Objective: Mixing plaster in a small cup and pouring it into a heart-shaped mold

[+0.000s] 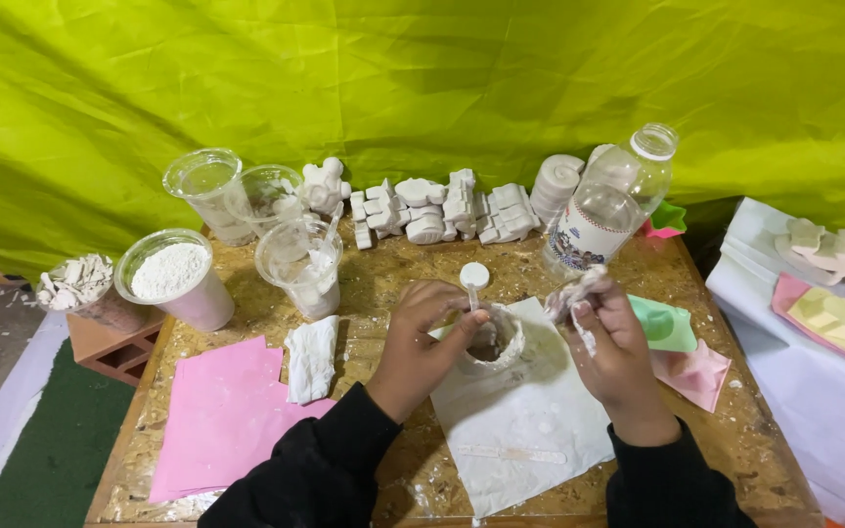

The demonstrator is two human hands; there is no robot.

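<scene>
Plaster-crusted cup (494, 339) sits on the white sheet (530, 411), directly under your left hand (422, 337), whose fingers curl round its near rim and steady it. A white stick (472, 284) with a round top stands up out of the cup just beyond your left fingertips. Your right hand (610, 337) hovers just beside the cup, pinched on a small wad of white material (577, 286); its fingers are smeared white.

Judged from the frame, work stands midway: the cup shows a dark interior and does not look full, and the wad has not gone in. Beyond your hands, finished white casts (442, 210) stand in a row, so earlier pieces appear done. Left of your left hand lie a white cast piece (311, 357) and pink sheets (222, 411); further off, a tub of white powder (173, 274) remains well stocked. A clear bottle (603, 205) stands beyond your right hand, and a flat stick (511, 453) lies unused on the sheet nearest you.
</scene>
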